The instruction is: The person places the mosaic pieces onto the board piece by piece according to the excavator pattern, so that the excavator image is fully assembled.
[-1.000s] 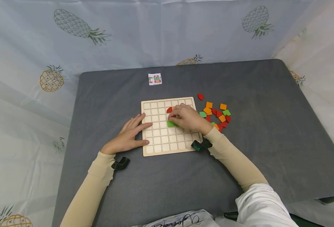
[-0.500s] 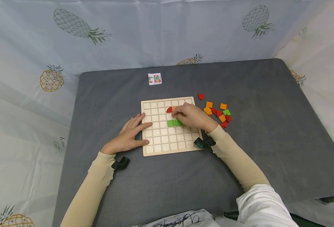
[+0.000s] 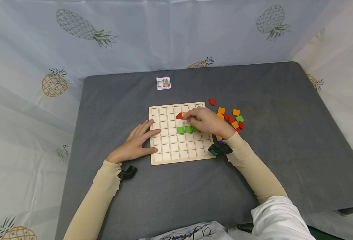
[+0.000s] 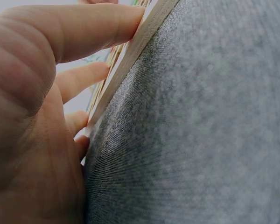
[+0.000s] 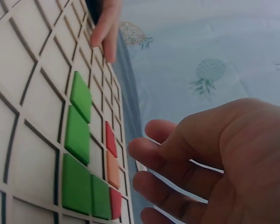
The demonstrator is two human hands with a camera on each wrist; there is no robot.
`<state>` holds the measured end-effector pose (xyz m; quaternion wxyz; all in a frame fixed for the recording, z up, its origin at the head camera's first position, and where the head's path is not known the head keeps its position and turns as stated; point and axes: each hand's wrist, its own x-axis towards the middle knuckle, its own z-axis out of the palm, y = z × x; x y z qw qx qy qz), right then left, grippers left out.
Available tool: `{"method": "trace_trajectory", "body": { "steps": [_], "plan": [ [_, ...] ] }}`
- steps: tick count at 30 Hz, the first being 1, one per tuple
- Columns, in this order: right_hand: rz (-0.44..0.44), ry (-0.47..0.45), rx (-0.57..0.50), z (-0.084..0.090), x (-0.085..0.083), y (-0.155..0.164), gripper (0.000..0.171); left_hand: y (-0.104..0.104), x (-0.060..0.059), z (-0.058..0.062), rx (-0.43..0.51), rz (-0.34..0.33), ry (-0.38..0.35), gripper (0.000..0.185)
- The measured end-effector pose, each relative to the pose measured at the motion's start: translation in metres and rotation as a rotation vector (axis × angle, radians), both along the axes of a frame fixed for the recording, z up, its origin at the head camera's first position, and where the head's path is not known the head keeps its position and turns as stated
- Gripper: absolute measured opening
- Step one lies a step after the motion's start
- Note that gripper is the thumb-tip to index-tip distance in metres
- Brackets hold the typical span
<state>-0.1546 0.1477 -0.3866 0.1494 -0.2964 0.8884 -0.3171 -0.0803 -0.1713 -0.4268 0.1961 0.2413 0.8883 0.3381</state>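
Right hand (image 3: 208, 122) hovers over the wooden grid board (image 3: 167, 146), fingers loosely curled, nothing visibly gripped. Three green tiles (image 3: 188, 129) sit in a row just below it. Left hand (image 3: 133, 144) lies flat, steadying the board's edge. One careless brush could knock the tiles askew.
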Motion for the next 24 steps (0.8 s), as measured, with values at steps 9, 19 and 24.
{"method": "trace_trajectory", "body": {
  "steps": [9,19,24],
  "plan": [
    [-0.115,-0.062,-0.088,0.017,0.006,0.035,0.024,0.0,-0.001,-0.001,0.001,-0.001,0.004,0.074],
    [-0.299,-0.099,-0.056,0.027,0.011,0.074,0.027,0.001,-0.001,-0.001,-0.002,0.002,0.001,0.075],
    [-0.345,-0.08,-0.01,0.027,0.013,0.087,0.027,0.001,0.0,-0.002,0.002,0.001,0.011,0.074]
  ]
}}
